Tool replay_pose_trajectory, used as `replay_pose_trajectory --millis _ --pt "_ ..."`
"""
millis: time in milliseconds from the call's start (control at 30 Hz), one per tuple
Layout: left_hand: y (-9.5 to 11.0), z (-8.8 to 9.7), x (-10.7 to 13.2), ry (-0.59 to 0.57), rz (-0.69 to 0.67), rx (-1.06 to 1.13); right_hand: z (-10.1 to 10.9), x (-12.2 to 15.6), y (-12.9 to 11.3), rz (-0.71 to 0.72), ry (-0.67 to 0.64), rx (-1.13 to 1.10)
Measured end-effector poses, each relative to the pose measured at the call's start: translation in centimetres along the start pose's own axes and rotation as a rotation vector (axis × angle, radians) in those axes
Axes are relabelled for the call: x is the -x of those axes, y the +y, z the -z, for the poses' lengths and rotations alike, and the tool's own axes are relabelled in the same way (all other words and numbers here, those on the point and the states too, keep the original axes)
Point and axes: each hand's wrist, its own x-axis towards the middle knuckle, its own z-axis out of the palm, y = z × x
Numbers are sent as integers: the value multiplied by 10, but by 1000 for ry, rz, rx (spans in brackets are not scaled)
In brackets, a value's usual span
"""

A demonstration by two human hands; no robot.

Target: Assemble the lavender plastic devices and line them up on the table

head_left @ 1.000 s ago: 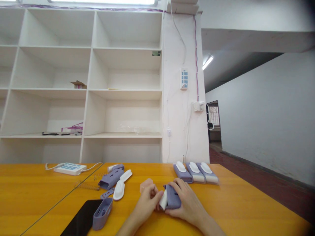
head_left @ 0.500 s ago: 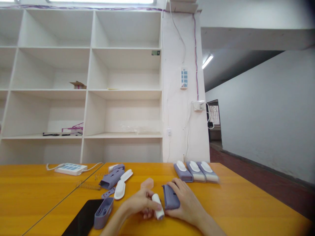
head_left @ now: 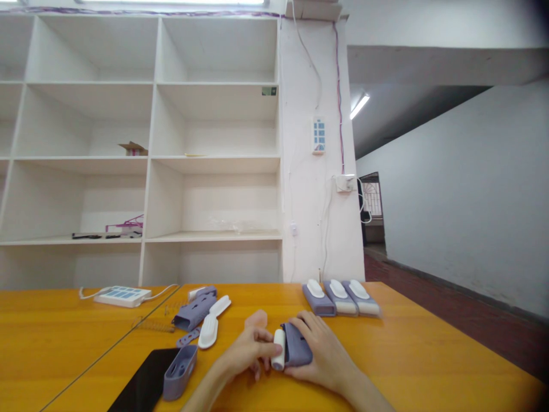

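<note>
My left hand (head_left: 251,352) pinches a white roller-like cylinder (head_left: 278,348), held close against the open left end of a purple plastic housing (head_left: 297,345). Whether the cylinder is partly inside that end I cannot tell. Wrapped over the housing from the right, my right hand (head_left: 319,349) keeps it on the table. Just beyond my left hand lies a translucent pinkish piece (head_left: 256,319). To the left are two white oval parts, one of them a ridged oval (head_left: 209,332), beside another purple housing (head_left: 195,312) and a small purple strip (head_left: 187,337).
An open purple shell (head_left: 180,372) rests on a black flat panel (head_left: 146,380) at front left. Loose springs (head_left: 153,325) and a white power strip (head_left: 123,296) lie farther left. Several purple-and-white units (head_left: 338,297) stand in a row at the back right. White shelving (head_left: 214,234) rises behind the table.
My left hand has brought the white cylinder right and slightly away from me, up to the purple housing's open end, and turned it more upright in view. My right hand stays on the housing.
</note>
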Motion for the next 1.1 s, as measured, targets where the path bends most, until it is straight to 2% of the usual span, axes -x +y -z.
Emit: replay_pose_trajectory --millis 133,300,733,1100 --pt "-4 -4 -3 62 -41 16 -2 1 1 -9 -5 0" --pt "-6 -9 -4 79 -81 14 -6 -1 0 -1 -16 7" --pt "-7 -11 -4 97 -85 64 -8 -1 1 34 -4 4" --pt "-16 -25 -13 158 -49 176 -6 2 1 18 16 72"
